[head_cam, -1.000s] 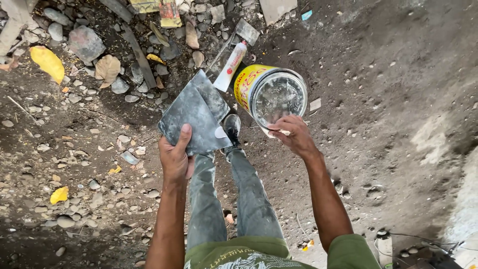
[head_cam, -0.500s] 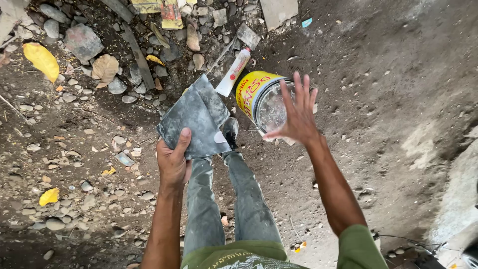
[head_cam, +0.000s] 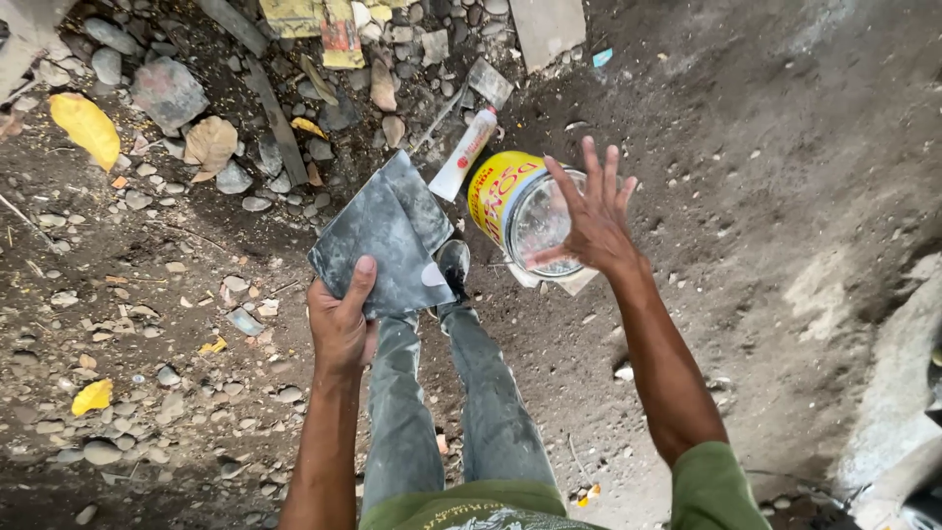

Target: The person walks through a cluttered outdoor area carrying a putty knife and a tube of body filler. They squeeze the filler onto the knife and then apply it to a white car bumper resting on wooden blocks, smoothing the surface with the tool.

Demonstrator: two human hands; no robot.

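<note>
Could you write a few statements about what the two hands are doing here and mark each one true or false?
1. The left hand holds a grey flat sheet by its near edge. True.
2. The right hand grips the tube. False: its fingers are spread open over the yellow can, and the white tube lies on the ground beside it.
3. The yellow can stands on soil. True.
4. A yellow leaf lies inside the can. False: it lies on the ground far to the left.
</note>
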